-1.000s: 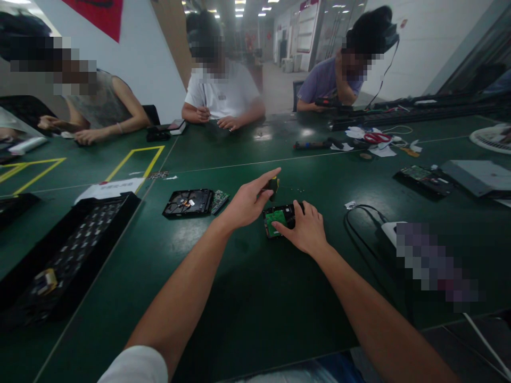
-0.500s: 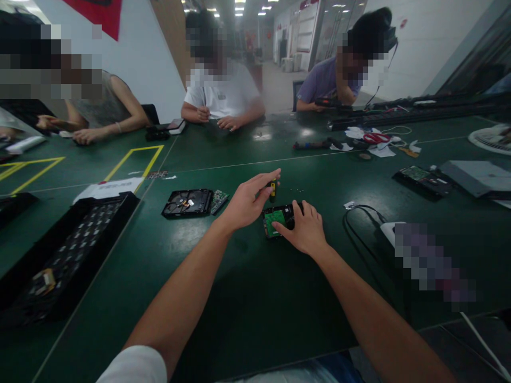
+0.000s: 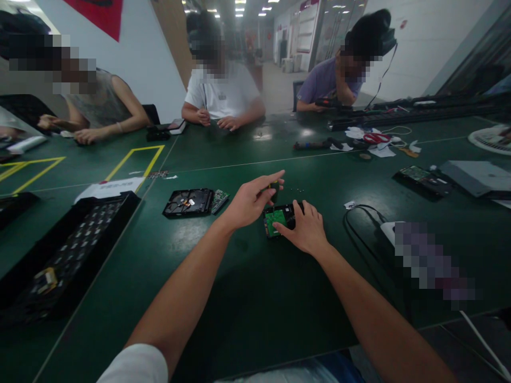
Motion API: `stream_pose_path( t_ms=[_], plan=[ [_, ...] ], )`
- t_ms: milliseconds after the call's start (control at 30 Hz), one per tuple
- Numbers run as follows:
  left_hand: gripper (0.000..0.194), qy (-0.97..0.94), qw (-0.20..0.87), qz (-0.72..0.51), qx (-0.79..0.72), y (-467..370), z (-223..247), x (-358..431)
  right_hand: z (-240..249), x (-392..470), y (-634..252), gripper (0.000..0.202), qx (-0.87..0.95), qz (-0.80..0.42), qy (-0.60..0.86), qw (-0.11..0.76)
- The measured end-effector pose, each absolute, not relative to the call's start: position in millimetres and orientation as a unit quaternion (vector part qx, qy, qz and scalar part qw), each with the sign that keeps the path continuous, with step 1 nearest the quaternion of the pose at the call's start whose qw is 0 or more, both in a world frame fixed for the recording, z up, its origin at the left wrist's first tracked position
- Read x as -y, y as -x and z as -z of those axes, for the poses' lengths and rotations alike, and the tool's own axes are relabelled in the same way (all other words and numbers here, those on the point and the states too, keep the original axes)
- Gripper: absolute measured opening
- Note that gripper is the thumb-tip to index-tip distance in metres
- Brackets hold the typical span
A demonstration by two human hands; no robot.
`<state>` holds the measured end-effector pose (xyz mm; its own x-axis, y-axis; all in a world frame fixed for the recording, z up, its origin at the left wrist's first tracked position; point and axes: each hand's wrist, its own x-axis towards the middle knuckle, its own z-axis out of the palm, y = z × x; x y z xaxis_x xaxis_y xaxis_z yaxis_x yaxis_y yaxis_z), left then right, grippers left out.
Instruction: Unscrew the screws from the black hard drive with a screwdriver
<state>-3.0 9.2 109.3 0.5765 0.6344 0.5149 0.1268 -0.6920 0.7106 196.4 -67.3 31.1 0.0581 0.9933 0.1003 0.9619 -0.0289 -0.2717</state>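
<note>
Back from the near edge of the green table [image 3: 239,298], the spread right hand [image 3: 309,227] is steadying a rectangular black-and-green hard drive [image 3: 276,219], likely dense, stiff, best gripped by its sides, the left hand [image 3: 249,202] pinching a dark-and-yellow screwdriver [image 3: 275,194].

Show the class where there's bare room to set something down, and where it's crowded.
Bare: between the left forearm, right forearm and held hard drive; also between left forearm and long black tray. Crowded: around that drive, with left hand and right hand close, and around the white paper scraps.
</note>
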Motion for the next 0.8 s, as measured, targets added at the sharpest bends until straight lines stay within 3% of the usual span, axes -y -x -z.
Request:
stream_pose_path(
  t_ms=[233,333,500,700,800],
  plan=[
    [0.037,-0.827,0.178,-0.436,-0.307,-13,-110,-6,-30,65,-197,0.107,0.684,-0.06,0.715,0.133],
    [0.036,-0.817,0.217,-0.432,-0.316,-14,-110,-7,-29,66,-197,0.107,0.684,-0.055,0.715,0.135],
    [0.045,-0.791,0.373,-0.409,-0.261,-8,-113,-10,-29,66,-197,0.106,0.683,-0.058,0.715,0.136],
    [0.038,-0.803,0.283,-0.425,-0.308,-12,-117,-12,-29,65,-197,0.107,0.685,-0.061,0.713,0.135],
    [0.032,-0.791,0.298,-0.426,-0.323,-15,-116,-13,-28,65,-197,0.107,0.683,-0.057,0.715,0.137]
  ],
)
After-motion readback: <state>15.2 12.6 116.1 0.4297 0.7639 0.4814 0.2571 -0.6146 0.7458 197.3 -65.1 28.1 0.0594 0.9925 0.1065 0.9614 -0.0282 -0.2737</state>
